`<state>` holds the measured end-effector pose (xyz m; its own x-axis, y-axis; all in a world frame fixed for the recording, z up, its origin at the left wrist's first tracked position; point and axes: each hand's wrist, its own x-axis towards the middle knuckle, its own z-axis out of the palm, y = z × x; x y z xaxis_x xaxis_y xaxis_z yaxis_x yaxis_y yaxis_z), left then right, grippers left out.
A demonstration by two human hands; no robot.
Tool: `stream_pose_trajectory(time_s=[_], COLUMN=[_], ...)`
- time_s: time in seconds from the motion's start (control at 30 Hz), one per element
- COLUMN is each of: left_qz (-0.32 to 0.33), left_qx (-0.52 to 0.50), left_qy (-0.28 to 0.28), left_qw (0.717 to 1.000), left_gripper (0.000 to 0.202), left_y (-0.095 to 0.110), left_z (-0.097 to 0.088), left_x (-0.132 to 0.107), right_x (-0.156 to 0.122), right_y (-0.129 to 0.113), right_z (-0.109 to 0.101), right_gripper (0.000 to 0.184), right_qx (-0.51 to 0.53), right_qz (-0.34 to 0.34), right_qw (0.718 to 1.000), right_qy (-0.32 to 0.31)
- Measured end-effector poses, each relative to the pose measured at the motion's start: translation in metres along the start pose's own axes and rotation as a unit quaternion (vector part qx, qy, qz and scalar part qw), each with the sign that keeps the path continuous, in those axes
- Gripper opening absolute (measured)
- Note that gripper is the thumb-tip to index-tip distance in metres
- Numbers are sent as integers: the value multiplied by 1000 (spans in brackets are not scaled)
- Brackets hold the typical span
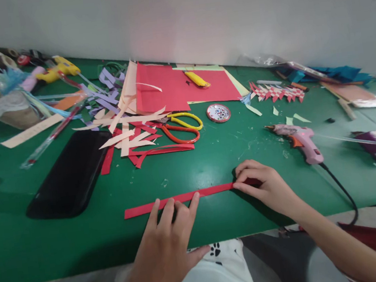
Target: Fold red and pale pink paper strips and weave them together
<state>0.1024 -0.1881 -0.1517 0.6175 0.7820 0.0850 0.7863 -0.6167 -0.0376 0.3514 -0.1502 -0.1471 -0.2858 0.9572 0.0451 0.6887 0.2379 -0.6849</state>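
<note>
A long red paper strip (214,190) lies flat on the green tabletop near its front edge. Spread fingertips of my left hand (171,230) rest along the strip's left half, pressing it against the table. At the strip's right end, my right hand (265,186) pinches it between thumb and fingers. Part of that end is hidden behind the right hand's fingers. Beyond the strip lie scissors (183,134) with one yellow and one orange handle loop, their blades partly covered by cut red and peach paper strips (133,138).
A black phone-shaped slab (72,173) lies to the left. On the right sits a pink glue gun (299,138) with a black cord. Red paper sheets (157,90), a yellow cutter (197,79), a round tin (218,113) and a woven red-white paper piece (276,91) lie farther back.
</note>
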Motion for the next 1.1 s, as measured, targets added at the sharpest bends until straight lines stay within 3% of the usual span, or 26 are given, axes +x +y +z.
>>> stream_pose_trajectory(time_s=[0.37,0.57,1.1], left_qz=[-12,-9,-4], left_qx=[8,17,30], left_qy=[-8,-11,-11], left_qw=[1000,1000,999], left_gripper=[79,78,80], left_y=[2,2,2], left_z=[3,2,2], left_x=[-1,-2,-1], right_x=[-6,-6,-15], right_y=[20,20,26], right_z=[-17,-12,-9], right_gripper=[20,23,23], right_qx=[-28,-55,-118], right_qz=[0,4,20], right_qw=[1000,998,989], right_qy=[-13,38,81])
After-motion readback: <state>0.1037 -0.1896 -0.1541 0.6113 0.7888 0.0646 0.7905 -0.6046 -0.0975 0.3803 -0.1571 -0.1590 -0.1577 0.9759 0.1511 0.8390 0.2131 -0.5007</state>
